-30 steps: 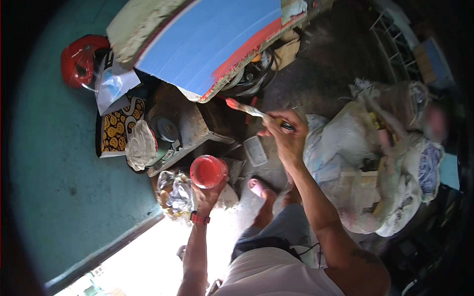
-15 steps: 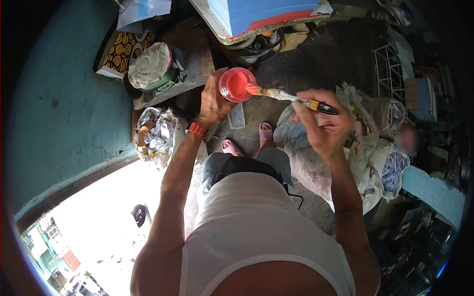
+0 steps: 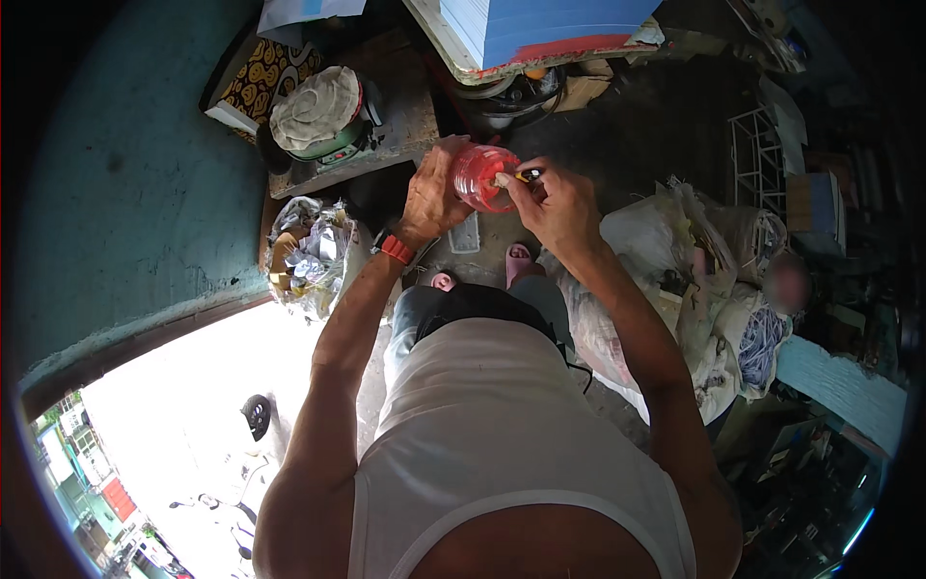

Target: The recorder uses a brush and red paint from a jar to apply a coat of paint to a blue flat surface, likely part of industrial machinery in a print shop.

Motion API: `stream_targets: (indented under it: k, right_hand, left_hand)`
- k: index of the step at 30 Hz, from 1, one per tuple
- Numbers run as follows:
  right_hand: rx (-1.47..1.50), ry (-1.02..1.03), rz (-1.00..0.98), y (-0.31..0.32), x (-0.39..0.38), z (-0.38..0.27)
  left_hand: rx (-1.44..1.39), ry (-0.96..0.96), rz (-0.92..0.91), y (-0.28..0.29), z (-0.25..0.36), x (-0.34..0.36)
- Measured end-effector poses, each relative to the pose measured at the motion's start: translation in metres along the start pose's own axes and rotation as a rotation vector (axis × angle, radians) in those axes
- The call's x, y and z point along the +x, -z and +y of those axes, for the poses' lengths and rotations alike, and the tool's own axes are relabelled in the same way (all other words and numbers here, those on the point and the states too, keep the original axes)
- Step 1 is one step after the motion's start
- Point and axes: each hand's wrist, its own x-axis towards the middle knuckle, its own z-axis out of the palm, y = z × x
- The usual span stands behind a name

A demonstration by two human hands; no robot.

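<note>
**Brush (image 3: 522, 177) in the red jar (image 3: 471, 179)**

A red strip (image 3: 571, 49) runs along the lower edge of the blue block (image 3: 569, 19) up ahead; the face above it is blue. That much looks coated; whether more is wanted, I can't tell. The brush's tip is down in the jar's mouth, so I'd call this a loading step.

The jar is held up before the person, tipped toward the right. The left hand (image 3: 432, 200) curls round its side, some fingers hidden, a red wristband (image 3: 394, 247) below. The right hand (image 3: 559, 207) comes in, elbow bent, thumb and fingers pinched on the handle.
</note>
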Motion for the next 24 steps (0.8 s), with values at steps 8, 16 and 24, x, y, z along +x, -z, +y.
stream_targets:
  k: [8, 16, 24]
  right_hand:
    - [-0.021, 0.008, 0.058, -0.004, -0.002, 0.004]
    - [0.495, -0.32, 0.087, 0.027, -0.004, 0.012]
    - [0.842, -0.644, 0.219, 0.035, 0.006, 0.07]
  left_hand:
    - [0.028, -0.029, -0.001, -0.008, -0.007, -0.001]
    - [-0.06, 0.144, -0.011, -0.014, -0.016, 0.001]
    - [-0.035, 0.242, -0.019, -0.036, -0.024, 0.021]
